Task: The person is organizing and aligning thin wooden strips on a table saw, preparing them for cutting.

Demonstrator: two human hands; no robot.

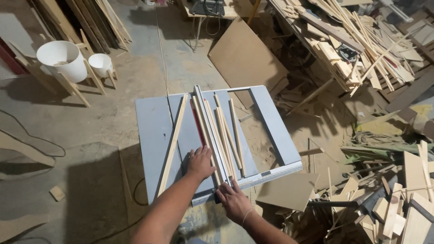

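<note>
Fingers (197, 152) of the left hand (200, 163) are lying spread and flat on the grey table-saw counter (153, 131), touching the metal fence (208, 126). Right hand (233, 201) is resting loosely curled at the near rail, fingertips meeting the bundle of thin wooden strips (226, 135); one longer strip (172, 143) is lying apart on the left.

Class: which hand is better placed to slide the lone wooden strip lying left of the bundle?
Probably the left hand: it rests nearest the lone strip. The right hand sits at the table's near edge.

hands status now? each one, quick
Left hand: open, flat on the table saw top beside the fence.
Right hand: fingers on the near ends of the wood strips; grip cannot be told.
</note>
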